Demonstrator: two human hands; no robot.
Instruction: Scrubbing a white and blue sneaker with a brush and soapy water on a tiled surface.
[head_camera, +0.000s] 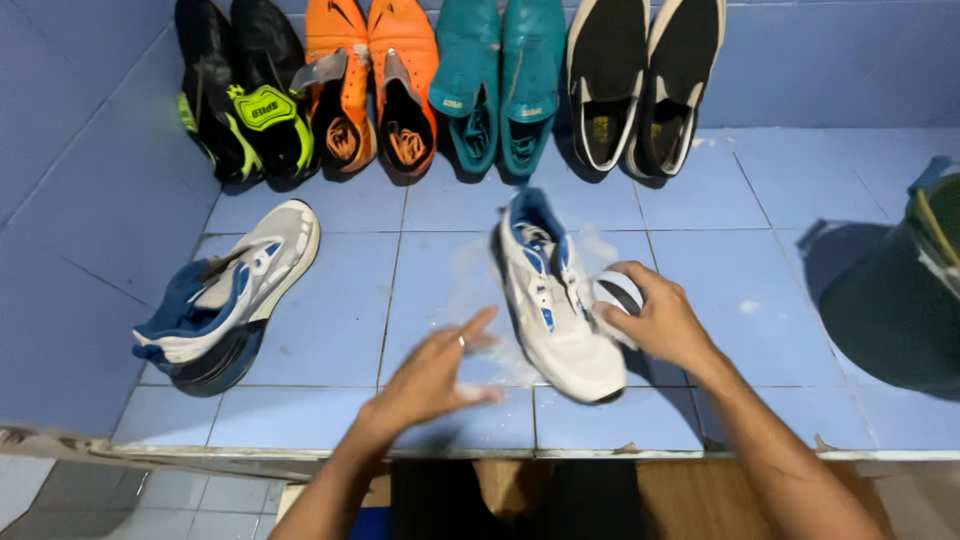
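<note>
A white and blue sneaker (552, 300) lies on the wet blue tiled floor (700, 200), toe toward me, with foam around it. My right hand (655, 318) grips a small white and dark object, partly hidden by the fingers, and presses it against the sneaker's side. Just left of the shoe hovers my left hand (440, 368), fingers apart and empty, slightly blurred, a ring on one finger. The matching sneaker (228, 292) lies on its side at the left, next to the wall.
Along the back wall stand pairs of shoes, toes up: black and green (240, 95), orange (372, 85), teal (498, 80), black and white slip-ons (640, 75). A dark green bucket (900, 290) stands at the right. A raised tile edge (400, 452) runs along the front.
</note>
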